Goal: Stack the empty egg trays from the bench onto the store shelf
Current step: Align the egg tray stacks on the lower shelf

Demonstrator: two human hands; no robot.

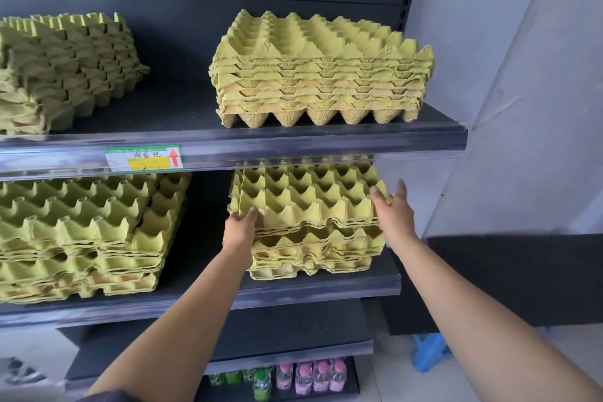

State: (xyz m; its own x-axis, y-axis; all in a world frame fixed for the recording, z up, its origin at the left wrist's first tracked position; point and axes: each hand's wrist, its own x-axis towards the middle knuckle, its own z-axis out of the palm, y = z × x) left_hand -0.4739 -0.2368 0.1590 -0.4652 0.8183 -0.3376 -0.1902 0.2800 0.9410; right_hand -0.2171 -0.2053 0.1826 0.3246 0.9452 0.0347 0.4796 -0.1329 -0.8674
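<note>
Now, on the shelf (202,268), right side, the stack (310,258) carries the top trays (306,202): light, stiff pulp, easily crushed, best held at opposite edges. The left hand (241,225) curls round the front-left corner; the right hand (393,210) presses flat, fingers straight. Back edge hidden; bench unseen.

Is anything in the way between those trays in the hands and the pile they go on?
Nothing visible. The trays are right atop the pile, with the left hand gripping one corner and the right hand against the other side.
</note>
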